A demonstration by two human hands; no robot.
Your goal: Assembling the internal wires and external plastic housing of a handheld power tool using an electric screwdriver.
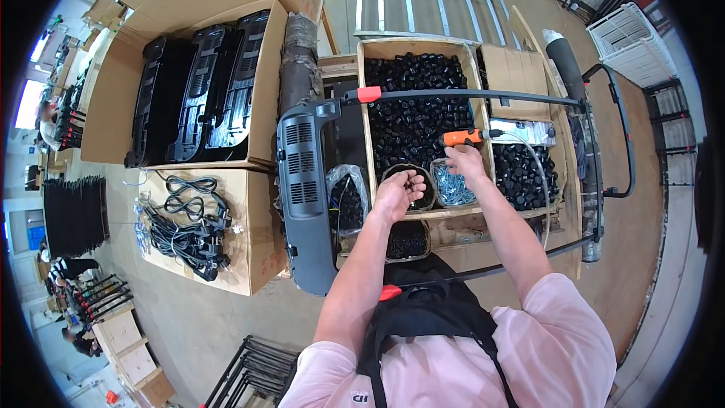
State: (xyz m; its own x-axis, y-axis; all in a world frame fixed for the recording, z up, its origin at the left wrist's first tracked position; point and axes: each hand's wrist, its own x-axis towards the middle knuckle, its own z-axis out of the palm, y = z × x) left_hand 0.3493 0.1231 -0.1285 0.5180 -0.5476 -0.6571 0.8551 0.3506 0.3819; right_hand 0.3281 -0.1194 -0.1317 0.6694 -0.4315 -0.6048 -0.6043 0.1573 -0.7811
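My left hand (399, 190) is cupped palm-up over a small round black bowl (423, 200) and holds a few small black parts. My right hand (462, 160) hangs over a bowl of silver screws (451, 189), fingers pinched downward; whether it holds a screw is not visible. Just above it lies an orange electric screwdriver (462, 137) with a white cable. Both bowls sit at the front of a wooden crate (365, 106) full of black plastic caps (415, 106). A grey vented plastic panel (303, 189) lies left of the crate.
An open cardboard box (106, 106) of black moulded panels stands at the left. Black power cords (185, 223) lie on a closed carton in front of it. A black bar with orange ends (468, 94) crosses the crate. A white plastic crate (633, 47) and metal frame (423, 4) sit beyond.
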